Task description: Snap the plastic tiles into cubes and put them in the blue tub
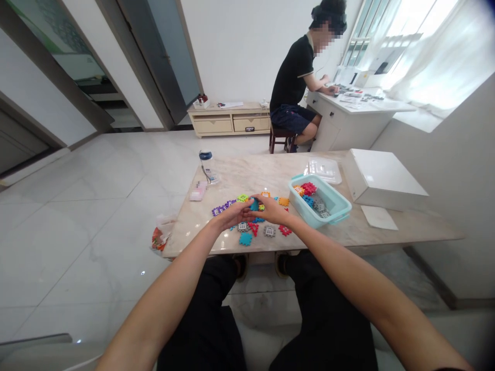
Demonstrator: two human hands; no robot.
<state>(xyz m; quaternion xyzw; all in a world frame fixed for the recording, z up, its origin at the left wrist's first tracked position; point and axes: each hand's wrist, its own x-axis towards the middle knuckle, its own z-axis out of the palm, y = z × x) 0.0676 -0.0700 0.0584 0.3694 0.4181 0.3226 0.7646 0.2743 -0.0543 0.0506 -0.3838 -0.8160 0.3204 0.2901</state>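
My left hand (235,212) and my right hand (270,208) meet over the marble table (270,175). Together they pinch a small blue interlocking plastic tile (254,205) between their fingertips. Several more tiles lie loose on the table around my hands: purple (218,209), green (242,198), orange (283,201), red (285,230), teal (245,238) and grey (269,231). A teal plastic bin (335,202) to the right of my right hand holds several further tiles.
A clear lid (324,170) lies behind the bin and a white box (381,178) sits at the table's right. A water bottle (209,166) and a small pink item (197,191) stand at the left. Another person (297,87) sits at a white desk beyond.
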